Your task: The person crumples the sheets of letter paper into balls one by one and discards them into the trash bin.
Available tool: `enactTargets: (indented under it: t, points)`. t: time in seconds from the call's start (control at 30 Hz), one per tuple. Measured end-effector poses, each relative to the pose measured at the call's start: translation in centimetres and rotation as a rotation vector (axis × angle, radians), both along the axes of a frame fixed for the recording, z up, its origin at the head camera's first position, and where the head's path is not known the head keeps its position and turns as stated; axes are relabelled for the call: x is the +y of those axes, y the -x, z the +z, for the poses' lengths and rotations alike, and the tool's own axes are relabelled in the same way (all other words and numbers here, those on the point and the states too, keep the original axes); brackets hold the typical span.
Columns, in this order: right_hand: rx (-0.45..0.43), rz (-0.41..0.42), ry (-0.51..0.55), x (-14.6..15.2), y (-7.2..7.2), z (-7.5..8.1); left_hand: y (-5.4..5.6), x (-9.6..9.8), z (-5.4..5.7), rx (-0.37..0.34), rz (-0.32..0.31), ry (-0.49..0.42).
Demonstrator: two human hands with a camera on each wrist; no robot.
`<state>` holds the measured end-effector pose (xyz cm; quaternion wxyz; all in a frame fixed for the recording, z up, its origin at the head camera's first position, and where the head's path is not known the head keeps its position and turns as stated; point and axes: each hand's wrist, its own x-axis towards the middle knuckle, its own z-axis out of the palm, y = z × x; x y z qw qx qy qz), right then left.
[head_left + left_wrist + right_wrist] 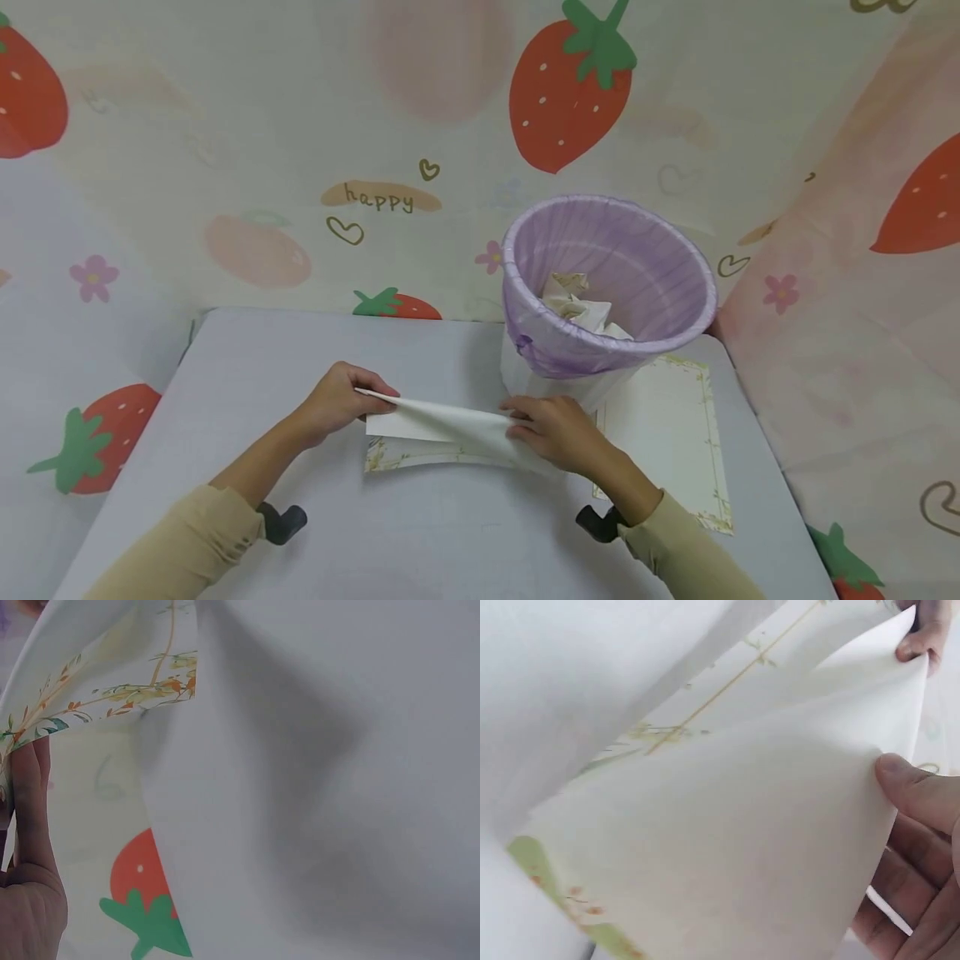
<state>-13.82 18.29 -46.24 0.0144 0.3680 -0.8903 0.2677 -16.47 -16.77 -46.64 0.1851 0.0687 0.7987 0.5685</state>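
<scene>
Between both hands is a sheet of paper point(442, 423) with a floral border, folded over on itself and lifted off the table. My left hand point(345, 402) pinches its upper left edge. At the other end, my right hand point(558, 429) grips the fold between thumb and fingers. In the right wrist view the thumb of the right hand point(922, 847) presses on the plain white side, with fingers behind. The left wrist view shows the printed border of the paper point(150, 690) above part of the left hand point(30, 900); those fingertips are partly hidden by the paper.
A bin point(607, 350) with a purple liner stands behind my right hand, crumpled paper point(581, 308) inside it. Another bordered sheet point(671, 442) lies flat at the right, partly behind the bin. The white table point(262, 367) meets a strawberry-print backdrop point(285, 108).
</scene>
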Motion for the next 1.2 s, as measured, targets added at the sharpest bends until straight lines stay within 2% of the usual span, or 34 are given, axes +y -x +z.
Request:
enactTargets:
  t: [0.2,0.33,0.47,0.57,0.77,1.2]
  points:
    - [-0.059,0.016,-0.077,-1.7,0.8,0.4,0.3,0.0,0.8,0.025,-0.028,-0.037]
    - [-0.059,0.004,-0.108,-2.5,1.2,0.6,0.5,-0.1,1.2,0.042,-0.019,-0.03]
    - [-0.012,-0.034,-0.069,-3.0,1.7,0.6,0.5,0.1,1.3,0.055,-0.024,-0.041]
    - [-0.021,-0.068,-0.024,-3.0,2.0,0.4,0.2,0.4,1.3,0.065,-0.032,-0.069]
    - [-0.179,-0.106,0.047,-3.4,2.3,0.3,0.1,0.8,1.3,0.088,-0.017,-0.071]
    - [-0.512,-0.09,0.234,-3.1,2.2,0.1,0.1,1.0,1.0,0.144,-0.021,-0.044]
